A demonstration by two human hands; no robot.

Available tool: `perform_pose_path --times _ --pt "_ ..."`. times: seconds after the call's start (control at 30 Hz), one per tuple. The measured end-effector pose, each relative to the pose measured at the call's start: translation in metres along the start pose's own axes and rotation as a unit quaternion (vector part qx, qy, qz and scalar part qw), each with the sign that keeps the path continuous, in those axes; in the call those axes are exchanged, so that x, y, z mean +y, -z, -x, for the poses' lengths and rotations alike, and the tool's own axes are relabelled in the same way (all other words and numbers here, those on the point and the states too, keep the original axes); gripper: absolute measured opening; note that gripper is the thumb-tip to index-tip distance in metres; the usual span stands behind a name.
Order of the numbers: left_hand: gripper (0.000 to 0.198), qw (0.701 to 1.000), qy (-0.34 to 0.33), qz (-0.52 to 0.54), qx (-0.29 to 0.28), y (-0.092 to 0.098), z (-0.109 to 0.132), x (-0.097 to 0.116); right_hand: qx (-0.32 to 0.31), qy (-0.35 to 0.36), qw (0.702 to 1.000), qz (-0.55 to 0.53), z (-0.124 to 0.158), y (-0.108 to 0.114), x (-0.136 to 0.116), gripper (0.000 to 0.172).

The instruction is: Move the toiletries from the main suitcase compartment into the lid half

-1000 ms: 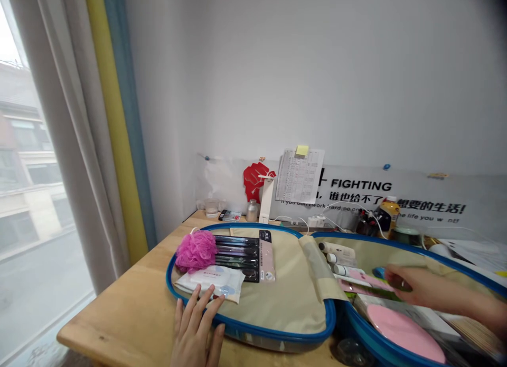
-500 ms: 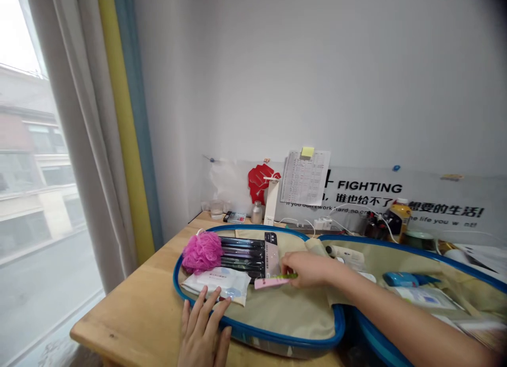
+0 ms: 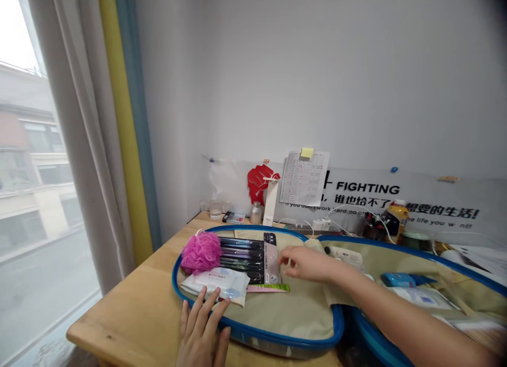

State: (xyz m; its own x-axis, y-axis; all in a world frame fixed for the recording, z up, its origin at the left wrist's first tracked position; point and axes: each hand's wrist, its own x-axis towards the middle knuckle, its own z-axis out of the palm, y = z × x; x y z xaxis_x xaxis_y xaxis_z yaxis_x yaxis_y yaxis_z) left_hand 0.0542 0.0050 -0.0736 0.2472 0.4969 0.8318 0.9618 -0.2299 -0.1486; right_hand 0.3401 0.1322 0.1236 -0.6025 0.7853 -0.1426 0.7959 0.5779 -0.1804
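Hovering right hand: just right of the black blister pack, fingers bent, released, forearm slanting away rightward.
Pink-and-green strip: just in front of the pack.
Left hand: front-left of the pack, back upward, fingers spread, grasping nothing, tips over the white packet.

The slim pink-and-green packet lies flat in the left half of the open blue-rimmed case, parallel to its near edge. Its pink end meets the soft white packet, flat by the near-left corner.
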Motion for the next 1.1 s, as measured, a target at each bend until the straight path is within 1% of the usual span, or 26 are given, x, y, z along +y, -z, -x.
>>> perform_pose_path --times 0.1,0.17,0.2,0.27,0.37,0.47,0.53,0.6,0.77,0.93,1.0,1.1 --pt "0.045 1.0 -0.001 0.004 0.002 0.001 -0.002 0.001 0.045 -0.062 0.997 -0.018 0.022 0.026 0.04 0.03" --pt "0.045 1.0 0.003 0.013 0.007 0.002 -0.004 0.001 0.057 -0.113 0.992 -0.018 0.041 0.036 0.069 0.026" --pt "0.045 1.0 0.006 0.017 0.01 0.002 -0.004 0.002 0.056 -0.137 0.989 -0.016 0.051 0.038 0.083 0.023" --pt "0.046 1.0 0.009 0.024 0.011 0.002 -0.005 0.002 0.04 -0.183 0.982 -0.01 0.07 0.034 0.106 0.019" --pt "0.046 1.0 0.006 0.023 0.009 0.003 -0.004 0.002 -0.004 -0.24 0.971 -0.002 0.094 0.016 0.127 0.019" --pt "0.046 1.0 0.002 0.019 0.008 0.003 -0.003 0.001 -0.03 -0.271 0.962 0.004 0.107 -0.002 0.137 0.015" --pt "0.046 1.0 0.003 0.018 0.007 0.003 -0.002 0.001 -0.039 -0.282 0.959 0.005 0.111 -0.01 0.141 0.01" --pt "0.046 1.0 0.006 0.021 0.005 0.002 -0.001 0.001 -0.046 -0.293 0.955 0.007 0.112 -0.014 0.145 0.007" --pt "0.047 1.0 0.014 0.019 -0.004 0.0 0.0 0.002 -0.051 -0.301 0.952 0.004 0.115 -0.02 0.153 0.012" --pt "0.048 1.0 0.01 0.009 -0.004 -0.002 0.001 0.0 -0.016 -0.275 0.96 -0.04 0.118 -0.022 0.157 0.018" --pt "0.048 1.0 0.007 0.011 -0.001 -0.001 0.002 -0.001 0.009 -0.261 0.963 -0.065 0.12 -0.018 0.159 0.021" --pt "0.048 1.0 0.008 0.015 0.001 0.0 0.001 0.0 0.051 -0.24 0.964 -0.103 0.122 -0.005 0.162 0.018"
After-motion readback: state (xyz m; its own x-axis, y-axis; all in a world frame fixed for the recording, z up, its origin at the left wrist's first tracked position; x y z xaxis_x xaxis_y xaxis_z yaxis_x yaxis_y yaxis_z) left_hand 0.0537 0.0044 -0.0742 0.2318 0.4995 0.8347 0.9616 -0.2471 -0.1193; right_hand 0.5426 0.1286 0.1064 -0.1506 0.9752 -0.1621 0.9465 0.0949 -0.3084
